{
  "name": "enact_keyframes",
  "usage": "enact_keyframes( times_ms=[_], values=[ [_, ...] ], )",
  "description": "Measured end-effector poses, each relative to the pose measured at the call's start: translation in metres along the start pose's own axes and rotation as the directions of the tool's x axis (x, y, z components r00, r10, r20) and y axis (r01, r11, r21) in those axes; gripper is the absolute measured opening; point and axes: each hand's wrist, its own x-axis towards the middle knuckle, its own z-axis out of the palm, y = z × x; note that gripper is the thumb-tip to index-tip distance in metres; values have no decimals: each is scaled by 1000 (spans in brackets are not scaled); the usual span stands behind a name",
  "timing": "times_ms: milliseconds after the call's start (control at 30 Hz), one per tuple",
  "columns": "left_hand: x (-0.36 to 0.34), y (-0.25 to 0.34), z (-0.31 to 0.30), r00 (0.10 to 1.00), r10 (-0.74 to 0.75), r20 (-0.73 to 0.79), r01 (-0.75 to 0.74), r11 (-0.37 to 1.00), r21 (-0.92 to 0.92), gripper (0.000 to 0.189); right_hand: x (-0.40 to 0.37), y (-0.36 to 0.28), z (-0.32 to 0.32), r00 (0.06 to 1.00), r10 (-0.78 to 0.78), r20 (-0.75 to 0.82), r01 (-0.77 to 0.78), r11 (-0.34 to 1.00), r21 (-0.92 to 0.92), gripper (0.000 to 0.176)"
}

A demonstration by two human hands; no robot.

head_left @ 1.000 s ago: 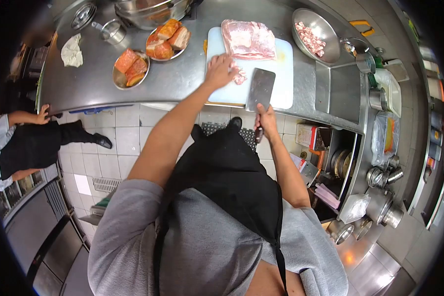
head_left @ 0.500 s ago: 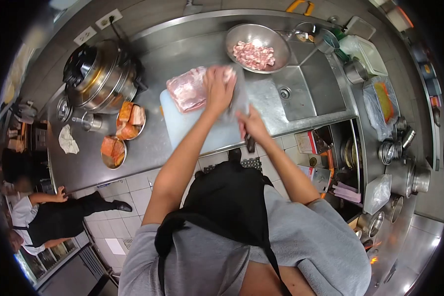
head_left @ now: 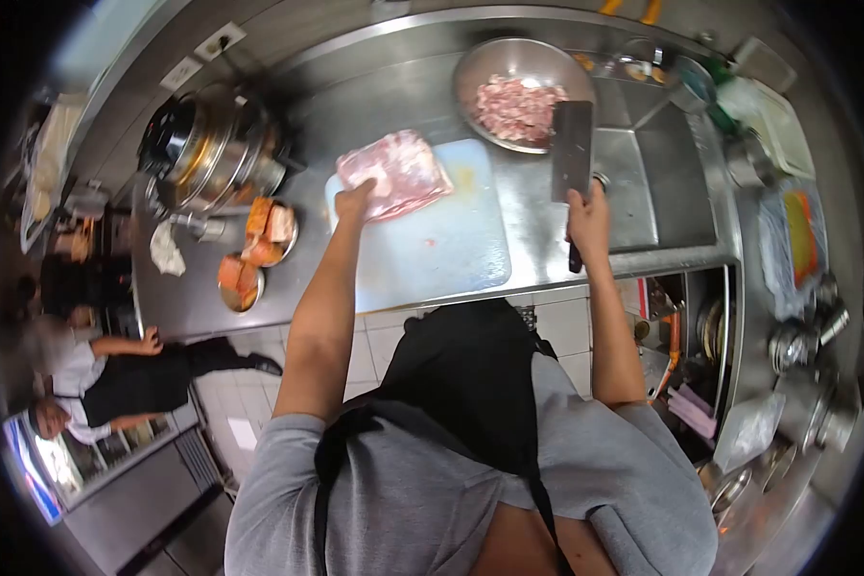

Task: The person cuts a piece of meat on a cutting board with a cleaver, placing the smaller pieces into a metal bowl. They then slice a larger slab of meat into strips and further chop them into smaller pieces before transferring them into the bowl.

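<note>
A large slab of raw meat (head_left: 400, 173) lies on the back left part of the pale blue cutting board (head_left: 441, 252). My left hand (head_left: 355, 200) is at the slab's left end, touching it; how its fingers sit is hard to make out. In my right hand (head_left: 588, 216) is the handle of a cleaver (head_left: 573, 149), its broad blade upright beside the steel bowl (head_left: 470, 72), overlapping the bowl's right side in view. Cut pieces of meat (head_left: 518, 108) lie in the bowl. A small scrap rests on the board.
Two dishes with orange-red meat chunks (head_left: 264, 230) stand left of the board, near a large metal cooker (head_left: 225, 158) and a white cloth (head_left: 167, 250). A sink (head_left: 633, 216) is at the right. Another person (head_left: 134, 384) stands at the far left.
My right hand has moved right with the cleaver, off the board. My left hand has shifted left along the slab. More of the board shows.
</note>
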Motion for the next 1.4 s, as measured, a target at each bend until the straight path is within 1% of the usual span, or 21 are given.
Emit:
enact_keyframes(
  times_ms=[33, 67, 100, 167, 267, 333, 400, 533, 600, 767, 800, 900, 933, 967, 1033, 1067, 1133, 1200, 1300, 1333, 1400],
  values=[
    [-9, 8, -5, 998, -8, 62, 14, 996, -89, 69, -2, 0, 2, 1000, 22, 14, -23, 999, 46, 20],
    [-9, 5, -5, 977, 113, 179, -76, 976, -203, 59, -2, -3, 3, 997, 42, 58, -46, 997, 54, 18],
    [-19, 8, -1, 951, 255, 176, -192, 930, -313, 57, -3, -8, 8, 994, 55, 96, -62, 996, 72, 18],
    [-65, 39, -12, 951, 232, 203, -130, 900, -416, 57, -5, -18, 14, 984, 78, 160, -94, 991, 98, 17],
    [-111, 64, -30, 936, 127, 329, 118, 766, -632, 55, -15, -36, 31, 935, 83, 345, -136, 981, 135, 19],
    [-129, 72, -46, 895, 158, 416, 213, 669, -712, 52, -30, -40, 46, 894, 117, 433, -186, 975, 120, 18],
    [-131, 69, -63, 851, 175, 495, 305, 602, -738, 48, -50, -33, 65, 882, 149, 447, -218, 970, 109, 17],
    [-163, 110, -111, 865, 224, 448, 203, 661, -722, 40, -90, -15, 92, 881, 194, 431, -259, 961, 95, 14],
    [-174, 120, -125, 831, 260, 491, 252, 610, -751, 41, -111, -10, 99, 873, 237, 426, -312, 943, 115, 14],
    [-187, 91, -144, 737, 446, 508, 342, 402, -849, 55, -160, -16, 123, 915, 279, 293, -329, 934, 137, 15],
    [-184, 77, -148, 714, 470, 519, 336, 420, -843, 49, -170, -17, 129, 924, 279, 262, -323, 936, 142, 16],
    [-140, 5, -134, 796, 207, 569, 234, 761, -605, 40, -194, -15, 145, 936, 287, 205, -314, 943, 112, 16],
    [-132, -13, -139, 800, 199, 567, 68, 908, -414, 38, -202, -12, 150, 937, 288, 199, -303, 951, 51, 20],
    [-116, -34, -137, 785, 292, 546, -92, 927, -364, 41, -210, -9, 156, 937, 302, 178, -309, 951, 13, 21],
    [-101, -48, -135, 701, 481, 526, -409, 876, -256, 46, -223, 1, 171, 936, 326, 130, -321, 945, -61, 23],
    [-107, -43, -140, 658, 560, 503, -590, 799, -117, 53, -230, 13, 179, 976, 206, 69, -193, 968, -159, 24],
    [-141, -23, -146, 539, 705, 461, -819, 567, 90, 57, -243, 7, 193, 969, 245, 23, -237, 957, -169, 24],
    [-160, -19, -139, 347, 795, 498, -934, 243, 263, 61, -249, 4, 202, 966, 259, 5, -256, 958, -126, 25],
    [-128, -6, -123, 204, 712, 672, -965, 32, 259, 54, -266, 1, 210, 955, 294, -40, -294, 956, 23, 25],
    [-114, 2, -114, 238, 676, 698, -969, 113, 221, 46, -274, -3, 211, 948, 307, -82, -306, 952, 33, 21],
    [-65, 36, -98, 175, 440, 881, -938, 345, 14, 52, -287, 0, 205, 939, 325, -108, -332, 942, -49, 21]
  ],
)
